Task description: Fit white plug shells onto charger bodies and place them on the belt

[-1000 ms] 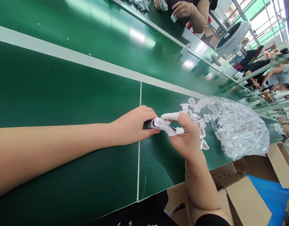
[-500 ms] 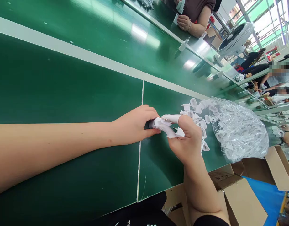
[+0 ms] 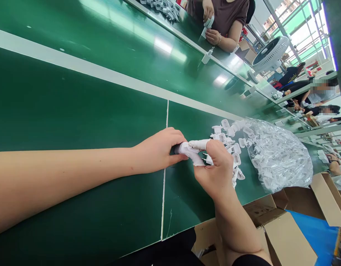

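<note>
My left hand [image 3: 167,149] reaches in over the table and pinches a small piece with a dark grey edge [image 3: 177,149], mostly hidden by fingers. My right hand [image 3: 216,162] meets it from the right, closed, with white coverings on the thumb [image 3: 199,144] and a finger [image 3: 193,156]. Its covered fingertips press at the same small piece. A white plug with metal pins [image 3: 208,159] shows in the curl of my right hand; I cannot tell whether it is gripped. Just beyond lie several loose white plug pieces [image 3: 236,148].
A clear plastic bag [image 3: 283,157] full of white pieces lies right of the loose ones. Open cardboard boxes [image 3: 289,236] stand below the table edge. Across the green table [image 3: 84,111], a co-worker's hands [image 3: 213,36] hold a white piece. A white fan [image 3: 272,53] stands beyond.
The view has shifted slightly, so most things sit a little lower and further left. My hands stay together at the small piece. The co-worker's second hand has come into view.
</note>
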`<state>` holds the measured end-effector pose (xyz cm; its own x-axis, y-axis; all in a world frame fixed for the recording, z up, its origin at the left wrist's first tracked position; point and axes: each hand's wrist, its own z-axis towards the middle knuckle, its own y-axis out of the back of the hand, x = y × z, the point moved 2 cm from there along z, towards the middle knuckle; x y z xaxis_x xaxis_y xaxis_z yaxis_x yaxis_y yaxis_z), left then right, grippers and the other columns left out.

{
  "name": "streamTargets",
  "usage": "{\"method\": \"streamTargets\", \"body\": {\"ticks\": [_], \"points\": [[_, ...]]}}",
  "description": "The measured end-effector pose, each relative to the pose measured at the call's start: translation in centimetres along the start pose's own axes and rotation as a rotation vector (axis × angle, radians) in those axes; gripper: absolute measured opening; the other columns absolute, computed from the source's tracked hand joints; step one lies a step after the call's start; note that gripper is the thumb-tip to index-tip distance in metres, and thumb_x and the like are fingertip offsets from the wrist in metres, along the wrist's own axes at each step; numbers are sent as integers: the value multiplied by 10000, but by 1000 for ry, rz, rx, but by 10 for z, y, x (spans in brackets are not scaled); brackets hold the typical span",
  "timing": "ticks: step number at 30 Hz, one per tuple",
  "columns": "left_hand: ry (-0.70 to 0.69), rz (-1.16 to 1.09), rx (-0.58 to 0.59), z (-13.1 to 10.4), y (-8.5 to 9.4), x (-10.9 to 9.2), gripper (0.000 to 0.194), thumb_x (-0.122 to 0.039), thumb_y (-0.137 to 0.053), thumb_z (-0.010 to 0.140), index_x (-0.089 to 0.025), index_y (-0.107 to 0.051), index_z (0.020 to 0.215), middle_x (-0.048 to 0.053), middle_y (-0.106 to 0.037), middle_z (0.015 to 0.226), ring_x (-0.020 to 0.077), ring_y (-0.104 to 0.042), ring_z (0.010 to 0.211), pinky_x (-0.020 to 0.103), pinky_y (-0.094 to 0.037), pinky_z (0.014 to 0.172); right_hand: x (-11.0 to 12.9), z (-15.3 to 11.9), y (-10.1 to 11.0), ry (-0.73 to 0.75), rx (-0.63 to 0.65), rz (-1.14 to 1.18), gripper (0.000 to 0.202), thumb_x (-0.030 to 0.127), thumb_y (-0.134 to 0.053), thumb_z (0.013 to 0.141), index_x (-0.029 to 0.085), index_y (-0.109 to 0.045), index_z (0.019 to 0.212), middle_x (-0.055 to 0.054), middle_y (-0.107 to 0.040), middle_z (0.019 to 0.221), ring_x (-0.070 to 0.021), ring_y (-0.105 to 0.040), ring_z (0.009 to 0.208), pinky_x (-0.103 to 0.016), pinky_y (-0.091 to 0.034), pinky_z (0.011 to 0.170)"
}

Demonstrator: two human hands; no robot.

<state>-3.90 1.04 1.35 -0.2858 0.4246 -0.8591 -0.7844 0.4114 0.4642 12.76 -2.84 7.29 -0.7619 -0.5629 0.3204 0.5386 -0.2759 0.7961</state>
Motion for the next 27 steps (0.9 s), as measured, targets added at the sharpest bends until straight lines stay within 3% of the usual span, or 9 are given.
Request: {"method": "streamTargets", "body": {"ticks": [15,27], "points": [[23,-16,0,0,-1,1,242,-426,-636,866,-204,-697,943,68,-701,1017,265,-590,992,403,-507,858,-2,0,-2,-28,28,-13,90,133,-625,895,220,-650,893,-23,-722,798,-181,-625,722,-317,-472,659],[70,2,-22,0,-5,-6,244,-410,-640,866,-193,-710,953,77,-702,1016,286,-590,1023,457,-490,930,-6,4,-4,-101,54,-26,106,108,-581,730,212,-591,747,0,-647,695,-164,-566,650,-293,-394,613]]}}
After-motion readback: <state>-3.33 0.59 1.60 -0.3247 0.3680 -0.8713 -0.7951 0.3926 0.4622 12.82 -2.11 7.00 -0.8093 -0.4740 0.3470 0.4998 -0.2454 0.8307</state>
